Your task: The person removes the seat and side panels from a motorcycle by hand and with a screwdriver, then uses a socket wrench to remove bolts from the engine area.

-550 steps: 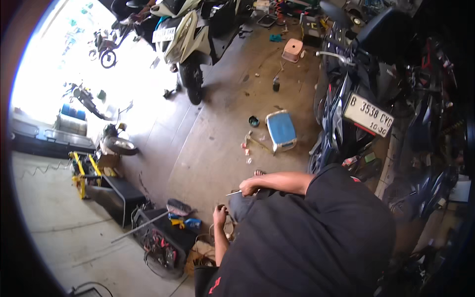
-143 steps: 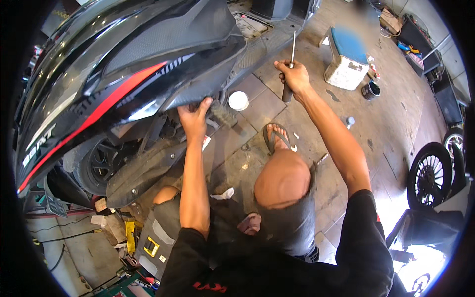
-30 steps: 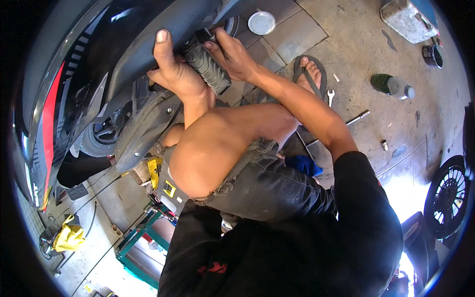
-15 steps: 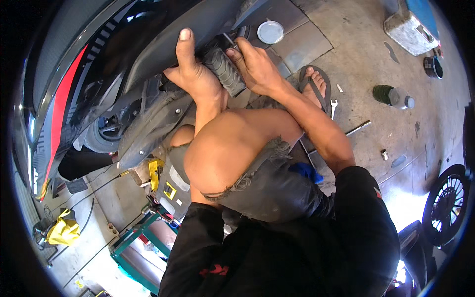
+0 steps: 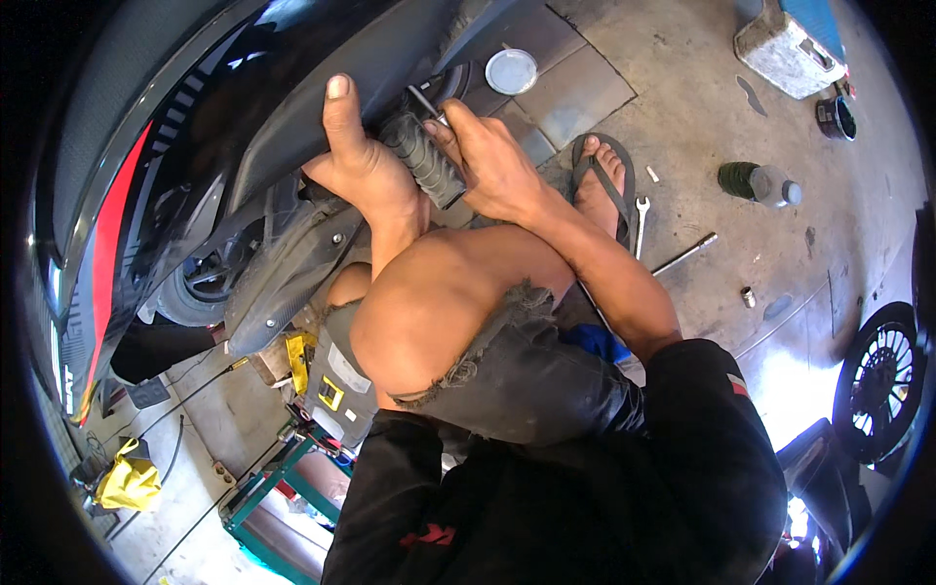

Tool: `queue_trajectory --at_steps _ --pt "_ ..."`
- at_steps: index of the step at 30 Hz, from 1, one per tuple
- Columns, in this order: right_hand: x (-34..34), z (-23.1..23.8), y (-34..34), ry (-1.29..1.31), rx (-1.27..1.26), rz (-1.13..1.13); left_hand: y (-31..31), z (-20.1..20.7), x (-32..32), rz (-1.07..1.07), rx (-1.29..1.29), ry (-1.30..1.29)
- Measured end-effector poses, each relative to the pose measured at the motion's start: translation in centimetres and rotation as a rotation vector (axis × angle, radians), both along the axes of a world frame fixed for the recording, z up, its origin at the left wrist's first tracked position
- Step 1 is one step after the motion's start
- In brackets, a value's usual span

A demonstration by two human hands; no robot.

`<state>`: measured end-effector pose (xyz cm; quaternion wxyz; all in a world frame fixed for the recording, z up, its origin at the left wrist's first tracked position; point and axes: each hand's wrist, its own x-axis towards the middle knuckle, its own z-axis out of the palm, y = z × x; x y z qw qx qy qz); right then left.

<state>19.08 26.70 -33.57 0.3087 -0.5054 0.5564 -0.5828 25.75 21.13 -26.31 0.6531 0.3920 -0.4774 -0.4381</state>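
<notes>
Beside the motorcycle's dark underside (image 5: 292, 146), my left hand (image 5: 375, 180) has its thumb stretched upward, apart from the palm. Its other fingers pass out of sight toward the machine. A black ribbed rubber footpeg (image 5: 421, 161) lies between my two hands. My right hand (image 5: 492, 166) is closed, with thumb and forefinger around a thin metal rod (image 5: 426, 103) whose end sticks out past the footpeg. The rod's other end is hidden by the hand. My bare knee (image 5: 419, 302) is raised just below both hands.
On the floor to the right lie an open-ended wrench (image 5: 641, 226), a long socket tool (image 5: 685, 253) and a small socket (image 5: 748, 297). A bottle (image 5: 760, 184), a round white lid (image 5: 512, 71) and a white box (image 5: 790, 54) stand farther off. A spoked wheel (image 5: 882, 380) is at far right.
The whole view has shifted slightly. My hands and the footpeg appear lower and farther left, and more of the metal rod shows above my right fingers. The right hand keeps its hold.
</notes>
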Motion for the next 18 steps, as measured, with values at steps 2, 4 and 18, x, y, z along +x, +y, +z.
queue_trajectory --at_steps 2,4,18 --pt "-0.1 0.1 0.2 0.006 0.026 -0.006 0.6 0.1 -0.5 0.013 0.025 -0.007" --pt "-0.7 0.4 0.9 0.052 0.112 0.004 0.4 -0.1 -0.6 -0.035 0.028 0.038" --pt "-5.8 -6.2 6.7 0.229 0.293 0.102 0.8 0.7 -0.1 -0.082 -0.008 0.001"
